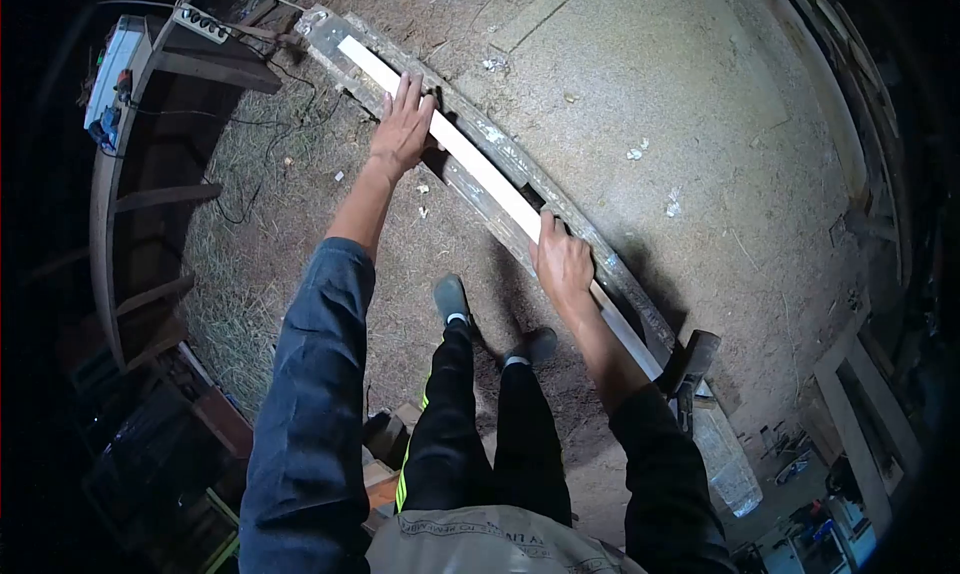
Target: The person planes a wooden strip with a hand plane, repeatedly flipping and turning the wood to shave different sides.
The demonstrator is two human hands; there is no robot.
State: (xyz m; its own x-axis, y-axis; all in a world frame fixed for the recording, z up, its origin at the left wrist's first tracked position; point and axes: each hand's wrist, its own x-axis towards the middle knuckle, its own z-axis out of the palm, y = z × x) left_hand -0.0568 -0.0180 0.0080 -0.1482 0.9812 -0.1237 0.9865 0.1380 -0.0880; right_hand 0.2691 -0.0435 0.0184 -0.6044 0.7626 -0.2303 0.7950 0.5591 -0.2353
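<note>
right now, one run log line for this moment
left hand flat on pale wood strip | right hand pressing strip | strip on long worn beam

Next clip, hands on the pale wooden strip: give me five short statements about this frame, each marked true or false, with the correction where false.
1. Both hands rest on the pale wooden strip. True: the left hand lies flat on it and the right hand presses on it further along.
2. The strip lies along a long, worn bench. True.
3. The left hand grips a hammer. False: its fingers are spread open on the strip, holding no tool.
4. The floor is clean tile. False: it is covered in sawdust and scraps.
5. A power strip sits at the top left with cables running from it. True.
</note>
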